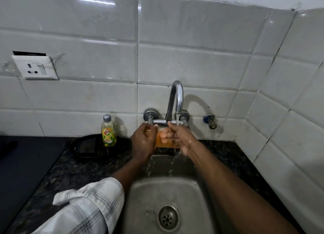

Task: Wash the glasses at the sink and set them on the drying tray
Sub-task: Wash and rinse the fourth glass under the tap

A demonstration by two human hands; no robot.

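A clear glass (167, 140) with an orange-brown tint is held between both hands above the back of the steel sink (145, 195). My left hand (142, 142) grips its left side. My right hand (180, 139) holds its right side, with fingers showing through the glass. Water runs from the chrome tap (176, 100) onto my right hand and spills down into the basin. The far side of the glass is hidden by my hands.
A yellow dish soap bottle (108, 131) stands on the dark granite counter (73, 167), left of the tap. Behind it lies a black round tray (87, 147) holding a scrubber. A wall socket (36, 67) is on the tiled wall. The drain (168, 217) sits near the front.
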